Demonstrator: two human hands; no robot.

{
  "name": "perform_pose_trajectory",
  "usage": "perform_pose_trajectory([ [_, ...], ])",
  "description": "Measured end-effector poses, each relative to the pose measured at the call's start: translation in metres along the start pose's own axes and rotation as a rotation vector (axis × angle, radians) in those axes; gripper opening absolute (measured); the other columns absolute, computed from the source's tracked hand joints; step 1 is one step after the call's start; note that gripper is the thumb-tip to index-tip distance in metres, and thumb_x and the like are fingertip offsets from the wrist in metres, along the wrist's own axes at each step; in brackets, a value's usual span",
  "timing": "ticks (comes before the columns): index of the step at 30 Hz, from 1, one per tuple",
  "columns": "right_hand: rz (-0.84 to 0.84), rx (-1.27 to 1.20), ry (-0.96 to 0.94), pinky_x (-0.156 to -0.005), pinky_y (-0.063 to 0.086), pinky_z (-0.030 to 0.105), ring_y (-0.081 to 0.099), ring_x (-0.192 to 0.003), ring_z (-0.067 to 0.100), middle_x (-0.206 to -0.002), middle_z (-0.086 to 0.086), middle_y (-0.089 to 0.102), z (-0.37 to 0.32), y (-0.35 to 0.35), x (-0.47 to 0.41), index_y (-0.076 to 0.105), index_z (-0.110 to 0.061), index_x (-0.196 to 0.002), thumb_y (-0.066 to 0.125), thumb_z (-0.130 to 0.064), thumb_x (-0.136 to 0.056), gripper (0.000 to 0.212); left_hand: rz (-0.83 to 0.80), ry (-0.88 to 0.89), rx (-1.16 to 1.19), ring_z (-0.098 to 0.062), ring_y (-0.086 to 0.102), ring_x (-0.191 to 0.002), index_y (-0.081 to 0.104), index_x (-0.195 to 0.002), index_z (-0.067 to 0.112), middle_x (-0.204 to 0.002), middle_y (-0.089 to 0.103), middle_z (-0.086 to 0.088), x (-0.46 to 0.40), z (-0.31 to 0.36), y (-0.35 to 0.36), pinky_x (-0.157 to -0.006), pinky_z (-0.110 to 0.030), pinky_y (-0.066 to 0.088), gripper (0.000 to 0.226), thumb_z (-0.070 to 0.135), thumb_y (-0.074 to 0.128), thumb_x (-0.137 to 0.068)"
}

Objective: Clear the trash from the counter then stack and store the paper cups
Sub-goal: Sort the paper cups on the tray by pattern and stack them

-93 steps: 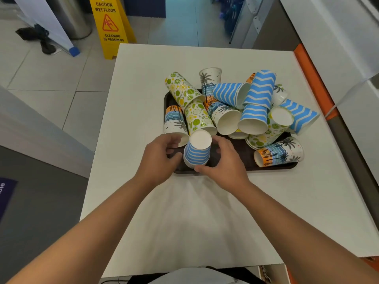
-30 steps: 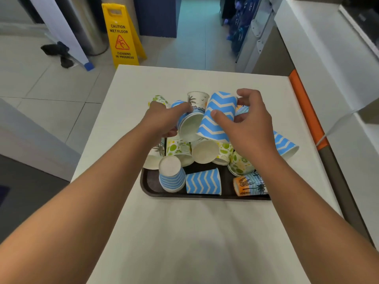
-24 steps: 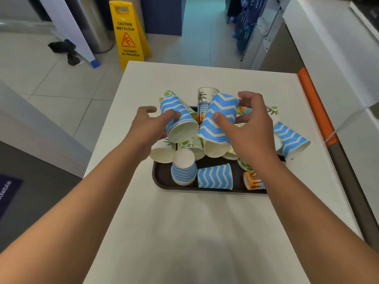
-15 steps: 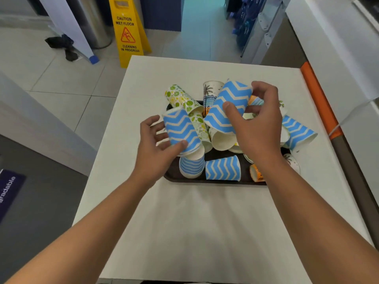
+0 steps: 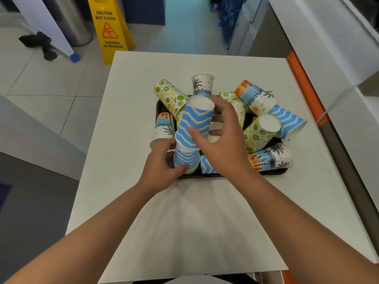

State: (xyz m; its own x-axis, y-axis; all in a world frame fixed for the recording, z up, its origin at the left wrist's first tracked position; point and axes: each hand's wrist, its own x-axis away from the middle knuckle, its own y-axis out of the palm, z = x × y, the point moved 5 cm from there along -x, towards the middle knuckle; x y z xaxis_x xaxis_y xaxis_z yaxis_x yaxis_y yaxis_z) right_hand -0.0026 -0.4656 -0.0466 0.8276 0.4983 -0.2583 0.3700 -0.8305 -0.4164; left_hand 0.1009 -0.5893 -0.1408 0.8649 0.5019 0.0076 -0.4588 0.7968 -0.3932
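Note:
A dark tray [image 5: 272,172] on the white counter [image 5: 205,212] holds several patterned paper cups in a loose heap. At its front left stands an upside-down stack of blue zigzag cups [image 5: 186,159], and my left hand [image 5: 162,169] grips its base. My right hand [image 5: 220,140] holds another blue zigzag cup [image 5: 194,125] upside down, its mouth over the top of that stack. A further blue zigzag cup [image 5: 206,167] lies on its side under my right hand, mostly hidden. A palm-print cup [image 5: 202,84] stands upright at the back.
Lime-print cups [image 5: 170,97], sunset-print cups [image 5: 269,159] and a blue zigzag cup [image 5: 289,124] lie tipped on the tray. A yellow wet-floor sign [image 5: 108,29] stands on the tiles beyond the counter. An orange-edged white counter [image 5: 307,85] runs along the right.
My left hand set its zigzag cup onto the striped cup at the tray's front left. My right hand brought its zigzag cup down and left over that stack.

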Motion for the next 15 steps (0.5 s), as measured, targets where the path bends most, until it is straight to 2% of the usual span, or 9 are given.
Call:
perform_pose_trajectory([
  [3, -0.068, 0.031, -0.003, -0.085, 0.054, 0.035, 0.053, -0.115, 0.009, -0.127, -0.012, 0.046, 0.011, 0.010, 0.011, 0.039, -0.026, -0.137, 0.076, -0.026, -0.078, 0.070, -0.012, -0.007, -0.004, 0.000, 0.064, -0.100, 0.058, -0.120, 0.015, -0.111, 0.064, 0.007, -0.001, -0.002, 0.002, -0.078, -0.012, 0.052, 0.057, 0.011, 0.085, -0.071],
  [6, -0.123, 0.065, -0.007, -0.088, 0.053, 0.036, 0.051, -0.115, 0.008, -0.124, -0.015, 0.042, 0.022, 0.016, 0.019, 0.039, -0.025, -0.138, 0.076, -0.024, -0.077, 0.071, -0.024, -0.054, 0.026, -0.001, 0.066, -0.099, 0.056, -0.123, 0.015, -0.113, 0.067, 0.005, 0.000, -0.007, 0.002, -0.080, -0.012, 0.052, 0.059, 0.010, 0.084, -0.071],
  [11, -0.170, 0.119, -0.023, -0.089, 0.051, 0.028, 0.048, -0.111, 0.003, -0.122, -0.008, 0.042, 0.034, 0.022, 0.026, 0.044, -0.020, -0.135, 0.075, -0.019, -0.077, 0.066, -0.059, -0.034, 0.024, -0.001, 0.059, -0.113, 0.047, -0.134, 0.015, -0.127, 0.058, 0.004, 0.001, -0.004, -0.005, -0.094, -0.023, 0.052, 0.071, 0.009, 0.082, -0.072],
  [13, -0.195, 0.129, -0.024, -0.091, 0.049, 0.024, 0.046, -0.111, 0.002, -0.122, -0.006, 0.043, 0.038, 0.024, 0.027, 0.044, -0.020, -0.134, 0.075, -0.017, -0.076, 0.066, -0.104, -0.005, -0.008, 0.009, 0.051, -0.117, 0.043, -0.138, 0.016, -0.130, 0.052, 0.007, 0.003, 0.002, -0.007, -0.096, -0.015, 0.047, 0.078, 0.007, 0.082, -0.071],
  [15, -0.243, 0.146, -0.010, -0.093, 0.043, 0.015, 0.044, -0.112, 0.001, -0.126, -0.003, 0.044, 0.043, 0.026, 0.029, 0.043, -0.019, -0.135, 0.075, -0.016, -0.076, 0.067, -0.136, 0.024, -0.037, 0.015, 0.046, -0.118, 0.039, -0.140, 0.018, -0.132, 0.050, 0.009, 0.004, 0.006, -0.008, -0.098, -0.012, 0.041, 0.084, 0.009, 0.084, -0.069],
])
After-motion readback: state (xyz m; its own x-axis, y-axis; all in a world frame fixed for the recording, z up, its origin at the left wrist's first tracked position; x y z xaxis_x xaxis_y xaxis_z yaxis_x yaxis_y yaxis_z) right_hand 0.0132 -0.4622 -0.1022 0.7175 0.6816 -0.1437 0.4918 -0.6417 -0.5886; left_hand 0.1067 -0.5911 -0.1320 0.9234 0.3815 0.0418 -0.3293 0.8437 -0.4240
